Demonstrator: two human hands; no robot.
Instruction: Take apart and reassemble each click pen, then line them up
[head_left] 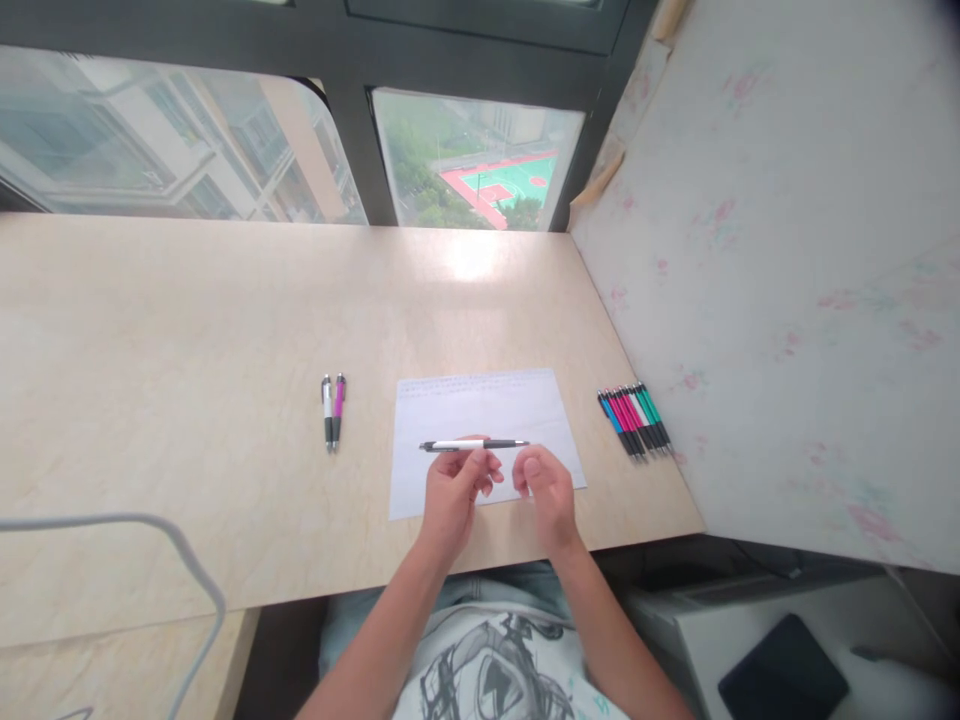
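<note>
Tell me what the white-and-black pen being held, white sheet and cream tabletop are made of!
Slim white-and-black pen: probably plastic, its barrel smooth and evenly coloured.
Rectangular white sheet: seemingly matt paper, thin and flat.
Cream mottled tabletop: perhaps laminate, maybe stone; its glare suggests gloss.

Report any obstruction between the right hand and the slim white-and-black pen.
Nothing visible stands between the right hand and the dark end of the white-and-black pen; the left hand holds its white part.
</note>
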